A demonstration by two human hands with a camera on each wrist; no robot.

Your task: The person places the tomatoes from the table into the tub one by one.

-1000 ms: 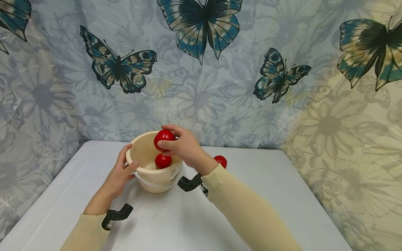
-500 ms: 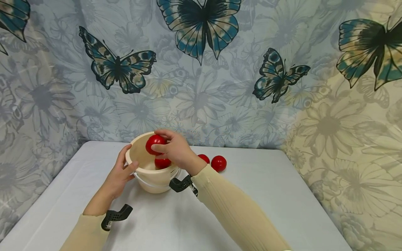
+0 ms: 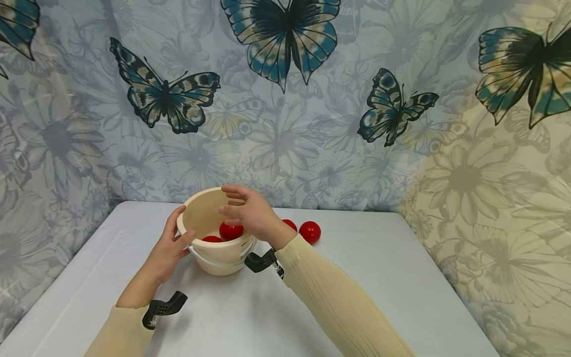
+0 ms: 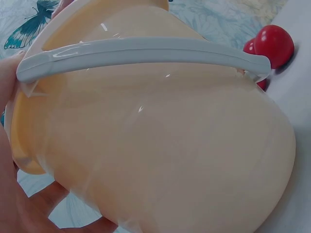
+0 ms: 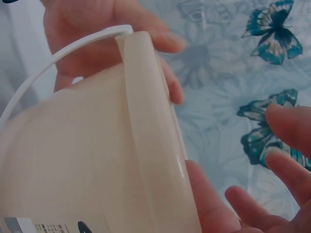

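Observation:
A cream plastic bucket (image 3: pixel 218 252) stands on the table, tilted slightly in the head view. My left hand (image 3: pixel 166 250) grips its rim from the left, thumb outside near the front. Over the right side of the opening hovers my right hand (image 3: pixel 251 214), its fingers extended and nothing between them. Two shiny red balls show inside: one ball (image 3: pixel 231 231) at the right, and another ball (image 3: pixel 211 239), mostly hidden by the front rim. The bucket's pale handle (image 4: pixel 146 51) hangs down across the front wall.
Right of the bucket, a red ball (image 3: pixel 310 232) lies on the white table (image 3: pixel 348 277). Another red ball (image 3: pixel 290 224) sits beside it, partly behind my right wrist. A butterfly-patterned cloth (image 3: pixel 285 139) rises behind the table.
My right hand has moved left over the bucket and let go of a red ball, which now lies low inside. A ball on the table has come into view. My left hand keeps its grip.

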